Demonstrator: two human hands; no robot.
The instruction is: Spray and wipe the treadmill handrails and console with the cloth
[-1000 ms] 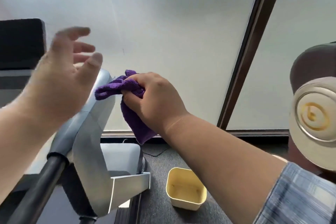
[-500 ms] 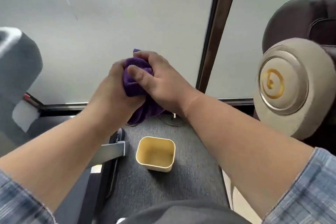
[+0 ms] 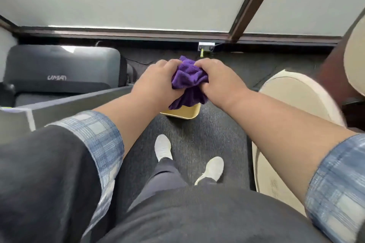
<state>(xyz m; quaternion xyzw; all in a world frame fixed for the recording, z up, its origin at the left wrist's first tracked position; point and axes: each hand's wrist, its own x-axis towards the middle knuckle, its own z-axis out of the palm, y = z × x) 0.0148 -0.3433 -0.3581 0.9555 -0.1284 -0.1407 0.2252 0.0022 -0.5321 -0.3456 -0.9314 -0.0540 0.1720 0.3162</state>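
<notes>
We note left hand point(image 3: 156, 83) and right hand point(image 3: 219, 81), fingers curled round the purple cloth point(image 3: 189, 81) at frame centre above a yellow tub point(image 3: 183, 113), apparently wringing it; next, we judge, it must go to the treadmill point(image 3: 59, 65), upper left.

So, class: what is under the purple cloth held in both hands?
Below the cloth a yellow tub sits on the carpet. Only its near edge shows. The cloth, gripped by the left hand and right hand, covers the rest, so its inside cannot be seen.
</notes>
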